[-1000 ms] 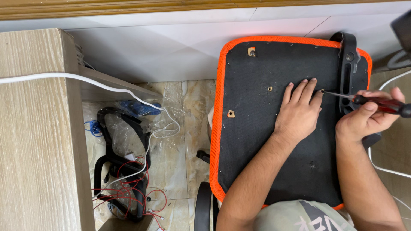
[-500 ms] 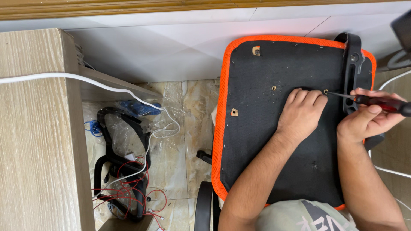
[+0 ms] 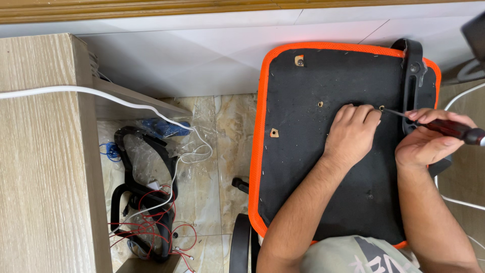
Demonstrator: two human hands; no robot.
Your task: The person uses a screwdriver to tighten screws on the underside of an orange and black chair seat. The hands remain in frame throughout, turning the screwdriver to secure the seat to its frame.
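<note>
An upturned chair seat point(image 3: 303, 167), black underneath with an orange mesh rim, lies in front of me. My left hand point(image 3: 351, 134) rests on its underside with the fingers curled, right beside a small screw hole point(image 3: 381, 107). My right hand point(image 3: 427, 141) grips a screwdriver point(image 3: 449, 129) with a dark red and black handle; its thin shaft points left and the tip sits at that hole. A black armrest bracket point(image 3: 411, 76) is fixed along the seat's right edge, just behind the screwdriver.
A wooden cabinet side point(image 3: 40, 167) fills the left, with a white cable point(image 3: 101, 93) across it. On the tiled floor lie black chair parts point(image 3: 136, 192) in clear plastic, red wires point(image 3: 151, 232) and a blue item point(image 3: 161, 127). A white wall panel point(image 3: 202, 55) runs behind.
My left hand's fingers went from spread flat to curled beside the hole. The right hand turned on the screwdriver handle, and the seat shifted slightly right and back.
</note>
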